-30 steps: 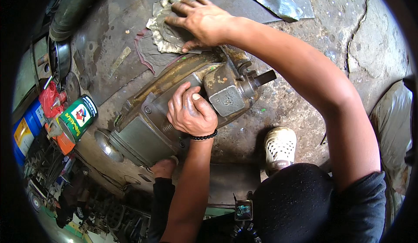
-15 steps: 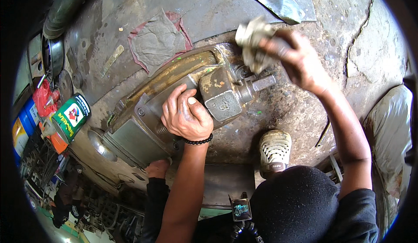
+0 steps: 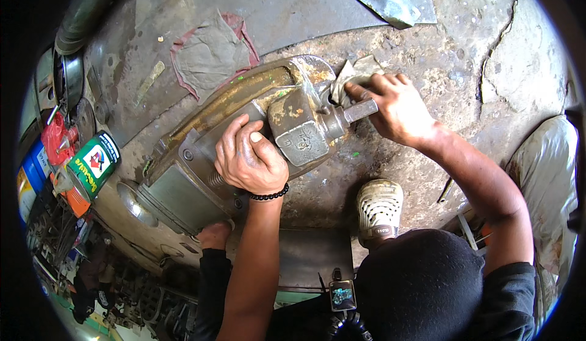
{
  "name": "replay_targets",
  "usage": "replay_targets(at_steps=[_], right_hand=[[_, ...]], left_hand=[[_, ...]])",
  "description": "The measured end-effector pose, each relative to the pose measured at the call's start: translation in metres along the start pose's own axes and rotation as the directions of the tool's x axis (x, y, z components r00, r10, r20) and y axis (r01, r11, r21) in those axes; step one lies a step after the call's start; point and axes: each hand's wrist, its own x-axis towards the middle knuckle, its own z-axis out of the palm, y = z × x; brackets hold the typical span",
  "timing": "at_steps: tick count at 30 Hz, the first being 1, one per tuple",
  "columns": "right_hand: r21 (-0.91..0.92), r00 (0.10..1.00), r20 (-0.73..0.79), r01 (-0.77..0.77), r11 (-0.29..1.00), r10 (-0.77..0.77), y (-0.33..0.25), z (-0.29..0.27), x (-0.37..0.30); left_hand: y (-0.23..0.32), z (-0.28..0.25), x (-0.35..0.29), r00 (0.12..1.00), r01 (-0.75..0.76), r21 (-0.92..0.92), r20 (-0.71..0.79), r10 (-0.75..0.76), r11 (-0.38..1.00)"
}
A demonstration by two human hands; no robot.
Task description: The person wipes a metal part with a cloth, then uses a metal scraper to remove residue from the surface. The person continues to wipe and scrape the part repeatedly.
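Presently | pale cloth (image 3: 356, 72) bunched against right hand's fingers (image 3: 390, 84) | beside metal shaft (image 3: 360, 111)

Bright floor (image 3: 427, 60), dim lower left, fisheye-bent edges

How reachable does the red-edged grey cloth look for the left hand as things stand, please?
Probably yes: the left hand rests on the metal vise, and the grey cloth lies beyond it with nothing seen on top.

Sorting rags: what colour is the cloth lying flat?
The cloth is grey with dull red edges, seen in the head view.
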Motion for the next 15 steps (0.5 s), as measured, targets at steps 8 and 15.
replay_targets(at_steps=[8, 15], right_hand=[[-0.070, 0.994, -0.001, 0.113, 0.991, -0.114, 0.000, 0.012, 0.015], [-0.095, 0.982, -0.079, -0.178, 0.979, 0.171, 0.001, -0.021, -0.030]], left_hand=[[0.001, -0.001, 0.001, 0.999, 0.005, 0.013, 0.037, -0.006, 1.000], [0.002, -0.007, -0.004, 0.999, 0.030, 0.002, 0.037, -0.030, 1.000]])
